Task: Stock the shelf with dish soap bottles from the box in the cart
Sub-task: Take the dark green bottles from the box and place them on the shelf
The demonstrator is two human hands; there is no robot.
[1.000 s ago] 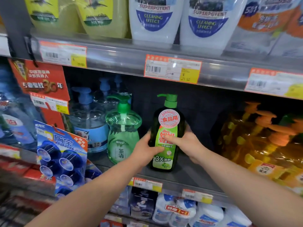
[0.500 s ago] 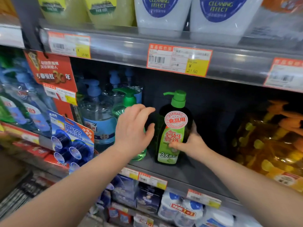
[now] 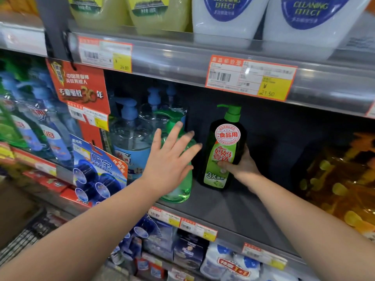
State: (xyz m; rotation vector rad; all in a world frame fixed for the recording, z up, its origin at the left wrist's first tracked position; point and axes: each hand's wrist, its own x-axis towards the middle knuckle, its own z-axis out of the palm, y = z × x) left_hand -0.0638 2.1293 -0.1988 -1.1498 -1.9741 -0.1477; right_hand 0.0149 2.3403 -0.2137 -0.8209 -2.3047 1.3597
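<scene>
- The right hand [image 3: 241,167] is gripping the dark green dish soap bottle [image 3: 222,151] low on its side, fingers closed around the back, thumb pressing the label; the bottle is standing upright on the grey shelf [image 3: 233,209].
- The left hand [image 3: 172,159] is holding nothing — fingers spread wide, palm hovering in front of the light green pump bottle [image 3: 178,179], just left of the dish soap.
- That light green bottle is sitting close to the shelf's front lip; a sideways brush from the open palm is likely to tip it off.
- The low grip is leaving the tall pump top free — a quick release could be rocking the bottle over.
- To the right of the gripping hand, orange bottles [image 3: 341,179] are crowding the bay, so sliding that way is risking a knock.
</scene>
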